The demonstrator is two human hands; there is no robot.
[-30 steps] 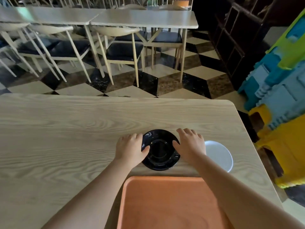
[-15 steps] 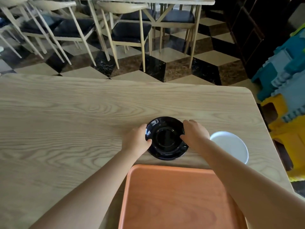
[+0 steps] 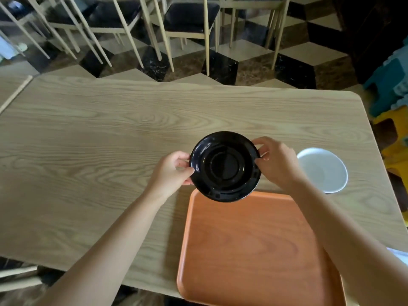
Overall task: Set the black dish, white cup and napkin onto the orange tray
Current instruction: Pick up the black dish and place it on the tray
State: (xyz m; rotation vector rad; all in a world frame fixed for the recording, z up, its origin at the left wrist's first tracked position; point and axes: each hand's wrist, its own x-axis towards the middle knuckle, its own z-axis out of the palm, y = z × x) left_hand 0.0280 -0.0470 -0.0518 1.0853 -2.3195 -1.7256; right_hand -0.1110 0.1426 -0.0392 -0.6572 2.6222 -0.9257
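Holding the round glossy black dish (image 3: 225,166) by its rim, both hands carry it just above the far edge of the flat rectangular orange tray (image 3: 254,250), which lies on the pale wood-grain surface (image 3: 99,140) in front of the person. The left hand (image 3: 172,171) has its thumb on top of the dish's left rim with fingers curled beneath; the right hand (image 3: 276,162) pinches the right rim the same way, so each grip is clamped on the dish. The dish's near edge overlaps the tray's far lip, while most of it is over the bare surface beyond; it appears lifted, not resting, though that cannot be told for sure.

The dish looks rigid, like ceramic or hard melamine, with raised concentric rings in its well. It should be fairly light, but the shiny glaze is likely slippery and the piece could chip if dropped, so a two-sided hold at opposite points of the rim seems a sound choice. Setting it down flat, not edge-first, would be wise.

The round white cup (image 3: 322,170) sits on the surface just right of the right hand, beyond the tray's far right corner, untouched. No napkin is clearly visible.

Compared with half a second ago, the dish has come nearer the person and now overlaps the tray's lip, where before it lay wholly on the surface beyond the tray. The fingers have shifted from resting beside the rim to gripping it. The white cup has not moved.
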